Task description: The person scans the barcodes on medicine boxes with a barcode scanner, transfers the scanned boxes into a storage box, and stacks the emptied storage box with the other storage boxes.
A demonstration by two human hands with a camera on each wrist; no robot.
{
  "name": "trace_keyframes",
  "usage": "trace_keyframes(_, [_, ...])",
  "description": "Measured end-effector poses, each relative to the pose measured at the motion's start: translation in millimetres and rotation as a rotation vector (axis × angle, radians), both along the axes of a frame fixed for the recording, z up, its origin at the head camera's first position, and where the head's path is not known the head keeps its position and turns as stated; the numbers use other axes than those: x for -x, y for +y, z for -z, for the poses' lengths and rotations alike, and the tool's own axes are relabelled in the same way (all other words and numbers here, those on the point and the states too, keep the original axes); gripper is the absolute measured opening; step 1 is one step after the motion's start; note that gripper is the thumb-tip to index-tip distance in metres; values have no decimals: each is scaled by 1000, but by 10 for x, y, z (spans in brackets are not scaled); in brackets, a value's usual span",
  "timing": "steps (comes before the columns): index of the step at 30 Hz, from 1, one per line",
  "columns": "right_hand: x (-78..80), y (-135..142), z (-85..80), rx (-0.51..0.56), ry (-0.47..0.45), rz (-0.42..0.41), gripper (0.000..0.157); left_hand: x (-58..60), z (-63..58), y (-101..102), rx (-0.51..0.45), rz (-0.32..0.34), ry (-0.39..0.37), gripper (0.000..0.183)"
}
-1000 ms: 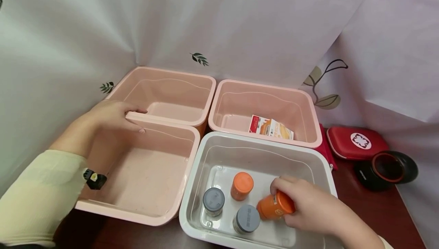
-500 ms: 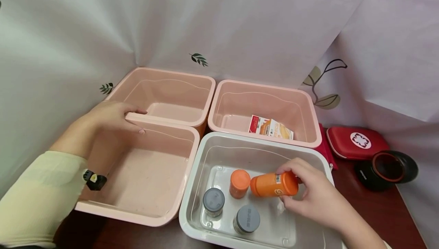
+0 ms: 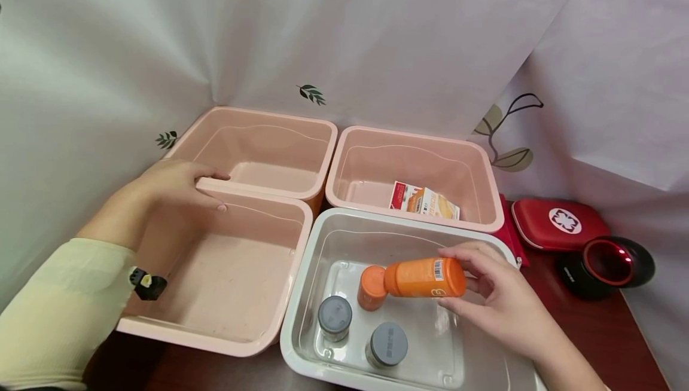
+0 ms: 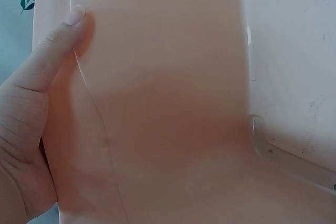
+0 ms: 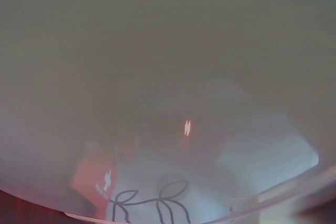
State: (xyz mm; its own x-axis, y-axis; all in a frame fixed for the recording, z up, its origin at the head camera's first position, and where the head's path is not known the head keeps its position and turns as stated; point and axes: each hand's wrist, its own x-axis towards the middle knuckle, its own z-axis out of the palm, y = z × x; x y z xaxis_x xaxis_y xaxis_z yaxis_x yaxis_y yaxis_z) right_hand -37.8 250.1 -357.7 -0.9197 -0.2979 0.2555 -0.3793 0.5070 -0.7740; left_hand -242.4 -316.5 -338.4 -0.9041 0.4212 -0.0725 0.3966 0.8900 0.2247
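Note:
My left hand [image 3: 172,182] grips the far rim of the front left pink bin [image 3: 231,283]. In the left wrist view its thumb [image 4: 58,40] lies along the inner side of the wall. My right hand [image 3: 500,295] holds an orange bottle [image 3: 420,277] by its right end, lying nearly level above the floor of the pale grey bin [image 3: 301,271]. The bottle's far end overlaps a second orange bottle [image 3: 371,295], which stands upright there. Two grey-lidded jars [image 3: 335,316] stand nearer the front. The right wrist view shows a blurred, shiny bin wall [image 5: 157,51], not the hand.
Behind are two more pink bins; the right one [image 3: 414,143] contains small printed cartons [image 3: 425,199], while the left one [image 3: 258,188] shows bare floor. Right of them lie a red zip case [image 3: 562,223] and a black cup-like object [image 3: 603,265] on the dark wooden table [image 3: 597,337].
My right hand has lifted the orange bottle up and away from me, turning it nearly level. The standing orange bottle has shifted slightly left. My left hand has stayed on the rim.

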Motion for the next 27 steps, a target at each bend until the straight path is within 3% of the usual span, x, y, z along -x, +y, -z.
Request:
trace_keyframes(6, [-39, 44, -1, 112, 23, -43, 79, 1, -5, -13, -2, -1, -4, 79])
trace_keyframes(13, [-52, 109, 70, 491, 78, -199, 79, 3, 3, -23, -6, 4, -12, 79])
trace_keyframes(15, [-64, 128, 91, 574, 84, -203, 81, 2, 4, -22, -8, 1, -13, 79])
trace_keyframes(27, [-124, 154, 119, 989, 310, 39, 74, 13, -13, -44, 1, 12, -8, 81])
